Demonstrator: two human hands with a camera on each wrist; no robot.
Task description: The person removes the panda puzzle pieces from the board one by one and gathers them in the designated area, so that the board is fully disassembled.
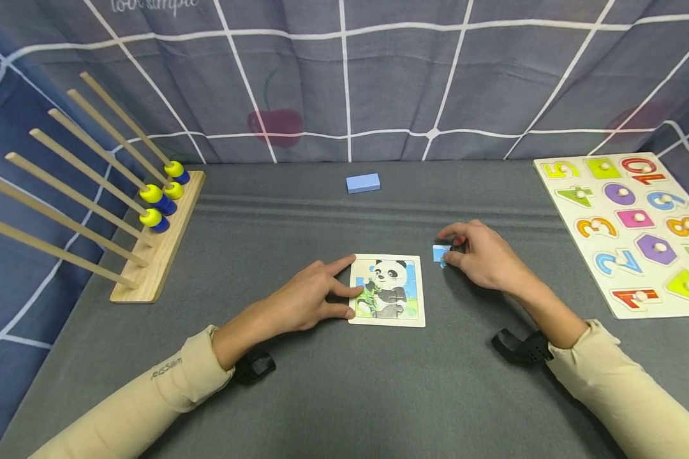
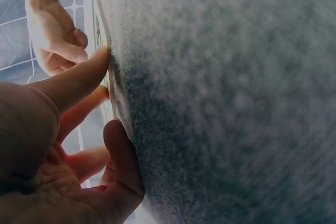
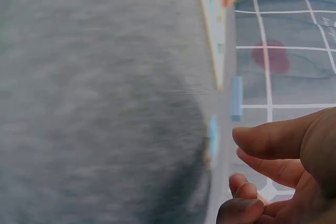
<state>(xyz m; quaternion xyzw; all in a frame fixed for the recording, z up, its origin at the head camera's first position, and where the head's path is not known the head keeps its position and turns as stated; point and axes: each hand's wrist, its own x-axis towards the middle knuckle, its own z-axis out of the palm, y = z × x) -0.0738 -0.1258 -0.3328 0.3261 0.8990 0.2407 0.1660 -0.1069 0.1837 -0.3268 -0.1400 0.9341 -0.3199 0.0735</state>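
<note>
A small square panda puzzle (image 1: 387,290) in a pale wooden frame lies flat on the grey table. Along its left side, my left hand (image 1: 310,294) rests its outstretched fingers, with fingertips on the frame; the left wrist view shows the thumb at the board's edge. To the right of the puzzle lies a light-blue puzzle piece (image 1: 439,252). My right hand (image 1: 482,255) is right over that piece, its thumb overlapping the piece's edge in the head view. In the right wrist view the blurred piece (image 3: 213,137) sits on the table, apart from the loosely bent thumb and fingers.
A blue block (image 1: 363,183) lies farther back. On the left stands a wooden peg rack (image 1: 172,255) with several tall rods and yellow and blue beads. A number-and-shape board (image 1: 597,280) lies at the right. A gridded cloth (image 1: 390,83) hangs behind the table.
</note>
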